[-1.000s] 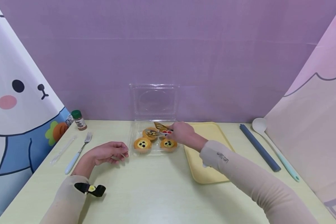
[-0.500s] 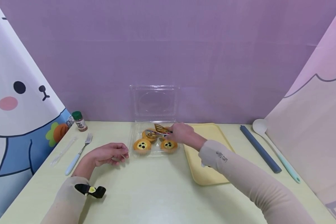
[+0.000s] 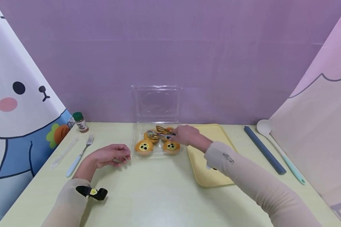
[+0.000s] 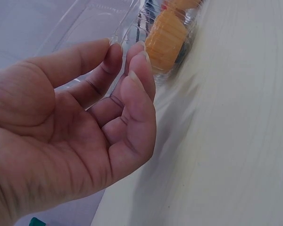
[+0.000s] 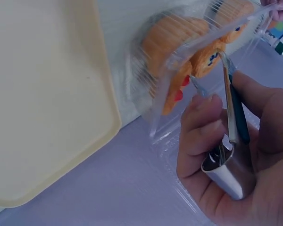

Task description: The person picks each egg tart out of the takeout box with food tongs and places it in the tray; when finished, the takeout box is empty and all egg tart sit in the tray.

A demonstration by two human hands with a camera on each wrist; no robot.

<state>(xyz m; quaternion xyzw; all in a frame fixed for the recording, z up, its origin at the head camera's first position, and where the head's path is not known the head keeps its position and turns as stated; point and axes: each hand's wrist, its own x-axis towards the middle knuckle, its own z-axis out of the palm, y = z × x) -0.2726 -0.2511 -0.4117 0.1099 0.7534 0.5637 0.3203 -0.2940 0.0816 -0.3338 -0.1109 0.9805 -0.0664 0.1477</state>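
A clear plastic clamshell box (image 3: 157, 104) stands with its lid raised, and several egg tarts (image 3: 144, 147) sit in its base. My left hand (image 3: 109, 156) pinches the box's near left edge between thumb and index finger, other fingers loosely curled. From the right, my right hand (image 3: 187, 135) grips metal tongs (image 5: 232, 176) around their bent end. The tongs' slotted tips spread over the back tarts. One tip meets the back left tart (image 5: 211, 59), dotted with dark berries; the other is near the back right tart, topped with red pieces (image 5: 179, 95). Whether they squeeze anything is unclear.
A yellow tray (image 3: 213, 179) lies right of the box, under my right forearm. Farther right are a dark blue stick (image 3: 264, 149) and a long-handled spoon (image 3: 284, 157). At left stand a green-capped jar (image 3: 80, 122), a fork (image 3: 79, 156) and a clear plastic utensil (image 3: 63, 153).
The tongs' tips have shifted slightly over the back tarts, and the red-topped tart shows differently behind them. My left hand stays at the box edge.
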